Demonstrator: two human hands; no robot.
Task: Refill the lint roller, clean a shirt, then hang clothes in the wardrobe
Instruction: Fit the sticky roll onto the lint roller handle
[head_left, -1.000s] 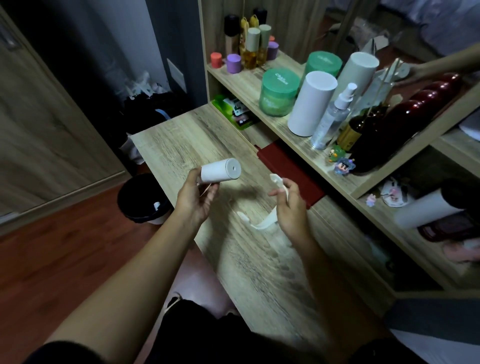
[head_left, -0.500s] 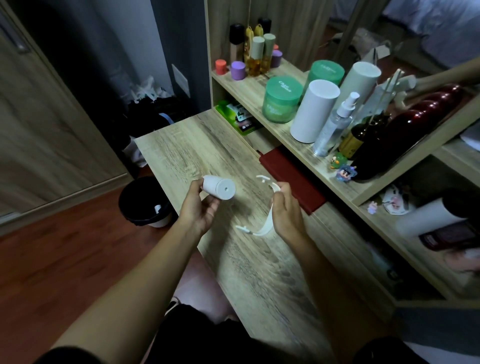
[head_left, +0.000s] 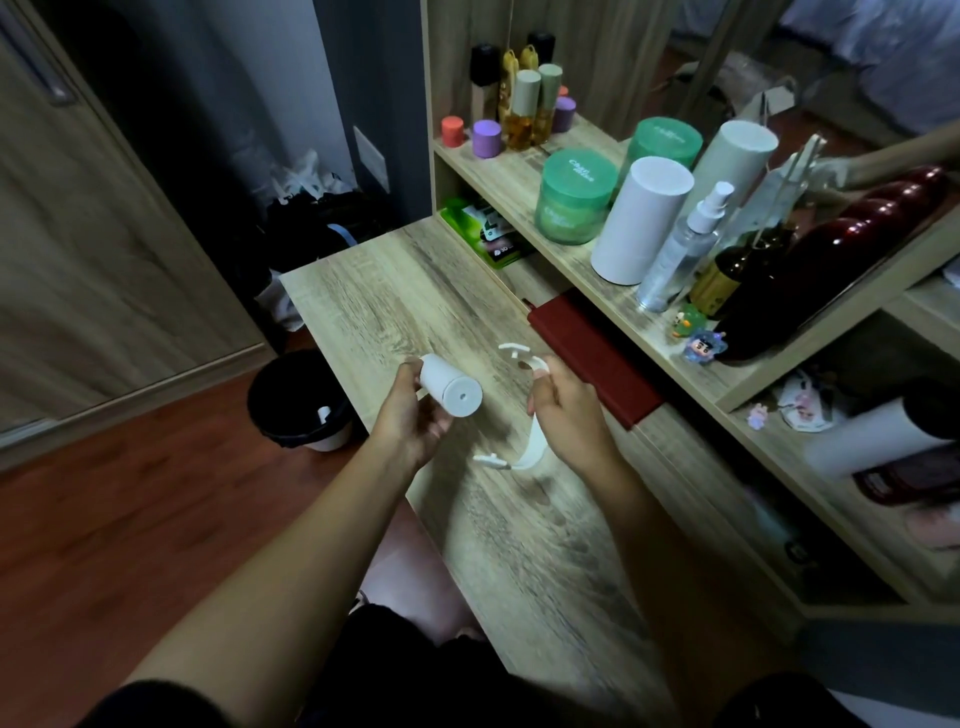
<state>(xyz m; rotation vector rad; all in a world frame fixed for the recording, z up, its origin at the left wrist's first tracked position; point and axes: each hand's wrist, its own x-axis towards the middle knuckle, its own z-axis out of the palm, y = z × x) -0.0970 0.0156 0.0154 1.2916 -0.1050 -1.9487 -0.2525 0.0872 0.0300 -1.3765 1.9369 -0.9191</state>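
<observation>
Roll (head_left: 450, 385) in left hand (head_left: 410, 418)

A: State each hand's load.
B: Left hand (head_left: 415, 415) grips white refill roll (head_left: 451, 387), flat end toward camera. Right hand (head_left: 569, 415) grips white roller frame (head_left: 532, 447).
A: Location?
B: Both above desk (head_left: 374, 291), near its left edge; roll and frame apart.

A black bin (head_left: 296, 400) stands on the floor at centre left beside the wooden desk (head_left: 374, 291). On the shelf (head_left: 582, 260) at upper right stand two green jars (head_left: 574, 195), a white tube (head_left: 641, 221) and a spray bottle (head_left: 680, 249); below lies a red book (head_left: 597, 353).
</observation>
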